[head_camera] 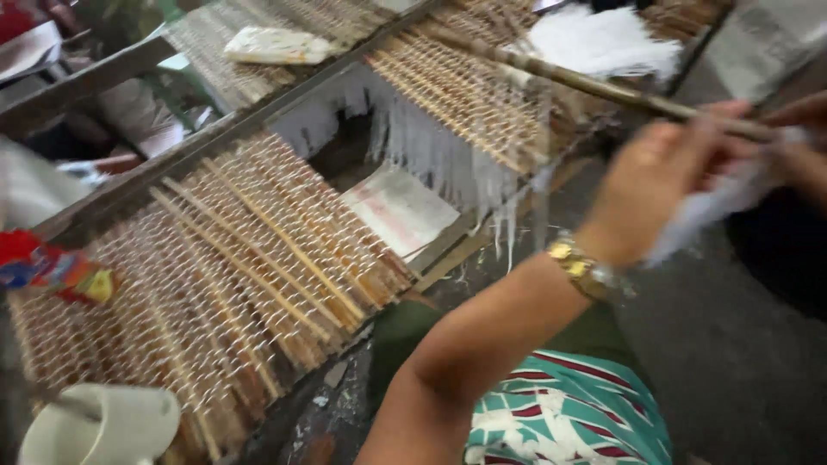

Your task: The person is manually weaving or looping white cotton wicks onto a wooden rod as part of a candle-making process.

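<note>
My left hand (pixel 659 176), with a gold watch (pixel 581 269) on its wrist, is raised at the upper right, its fingers closed on a tuft of white strands (pixel 719 200). The tuft trails down and to the left from a long bamboo stick (pixel 594 86). That stick lies slantwise over a rack. My right hand (pixel 801 142) shows only partly at the right edge, blurred, touching the same white tuft near the stick's end. Its grip is unclear.
Racks of thin sticks wound with white thread (pixel 233 267) fill the left and middle, and more white strands (pixel 439 159) hang from the far rack (pixel 465 86). A white heap (pixel 603 39) lies at the top. A white cup (pixel 108 426) stands bottom left, with a red packet (pixel 52 271) nearby.
</note>
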